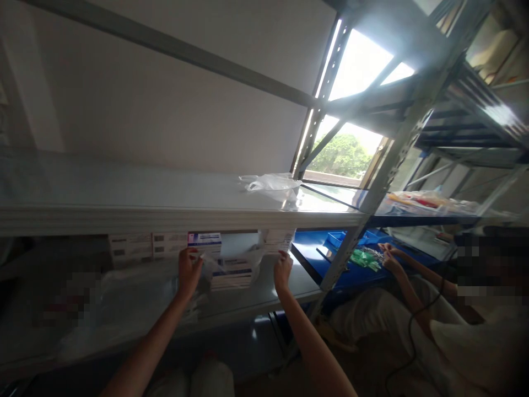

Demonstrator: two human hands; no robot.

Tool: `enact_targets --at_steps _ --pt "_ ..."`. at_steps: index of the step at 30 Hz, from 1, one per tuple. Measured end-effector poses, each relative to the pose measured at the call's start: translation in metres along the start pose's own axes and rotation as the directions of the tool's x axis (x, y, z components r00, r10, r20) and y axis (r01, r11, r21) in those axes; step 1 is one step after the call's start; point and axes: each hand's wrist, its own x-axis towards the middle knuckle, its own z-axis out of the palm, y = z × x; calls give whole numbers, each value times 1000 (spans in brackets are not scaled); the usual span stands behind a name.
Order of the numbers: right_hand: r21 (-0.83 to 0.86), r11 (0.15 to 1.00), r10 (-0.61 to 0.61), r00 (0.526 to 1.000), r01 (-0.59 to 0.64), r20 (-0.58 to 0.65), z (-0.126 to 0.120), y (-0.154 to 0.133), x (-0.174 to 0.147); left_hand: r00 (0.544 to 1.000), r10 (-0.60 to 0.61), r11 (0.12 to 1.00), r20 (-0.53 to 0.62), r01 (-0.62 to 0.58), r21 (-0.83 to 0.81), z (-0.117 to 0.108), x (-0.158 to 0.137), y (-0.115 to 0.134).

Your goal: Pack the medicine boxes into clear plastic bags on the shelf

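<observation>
A thin see-through plastic bag (257, 263) is stretched between my two hands at the lower shelf. My left hand (190, 274) pinches its left side, fingers closed. On the other side, the closed fingers of my right hand (282, 270) appear to grip the bag's right edge. Behind or inside the film sits a stack of small white-and-blue boxes (231, 275); I cannot tell which. A purple-and-white box (205, 240) stands just beyond my left hand. More white boxes (131, 247) are lined up to the left, and another pale stack (278, 239) is behind my right hand.
The upper shelf (103, 190) crosses above my hands, with a crumpled white plastic bag (275, 184) on it. A metal upright (351, 248) stands to the right. Past it, a co-worker's hands (390, 256) are over a blue table with a green bag (366, 259) and blue tray (336, 239).
</observation>
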Motion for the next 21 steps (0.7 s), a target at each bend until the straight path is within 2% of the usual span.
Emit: enact_targets --at_steps 1,2,3,4,5,6,7,8,10,12,13,14,15,18,21 --pt "-29 997 -78 996 76 -50 -1 -13 -6 985 88 996 -150 -84 32 -1 -6 7" --pt "-46 981 -192 981 191 -27 1 -26 -13 951 210 977 -228 -197 79 1 -13 15" --pt "-33 946 -320 944 323 78 5 -40 -20 914 355 934 -195 -336 121 4 -19 24" --pt "13 897 -432 868 443 244 12 -52 -28 868 494 864 -50 -484 136 9 -23 33" --pt "69 851 -500 761 521 414 20 -62 -36 790 588 784 173 -609 117 15 -26 41" --pt "99 828 -514 677 552 527 30 -69 -42 709 594 735 382 -671 103 21 -27 48" --pt "81 833 -483 649 547 588 39 -71 -47 651 527 719 547 -684 121 27 -27 53" --pt "33 850 -426 650 525 630 48 -70 -50 627 417 722 658 -668 179 32 -24 55" --pt "-52 844 -328 591 533 737 59 -61 -51 622 201 716 757 -620 319 38 -18 55" --pt "-81 801 -281 491 594 824 62 -48 -48 603 91 699 793 -606 380 38 -11 48" --pt "-86 780 -272 461 620 845 61 -42 -46 590 70 696 804 -606 384 36 -9 44" --pt "-100 767 -265 455 634 850 59 -38 -45 579 60 698 813 -606 381 32 -8 40" --pt "-125 760 -254 469 637 846 56 -35 -44 570 54 700 820 -607 376 29 -8 36" --pt "-250 751 -186 558 612 808 45 -30 -45 563 -6 722 826 -569 393 17 -14 26" --pt "-356 749 -106 631 559 768 38 -20 -42 593 -87 759 801 -481 439 9 -20 18"
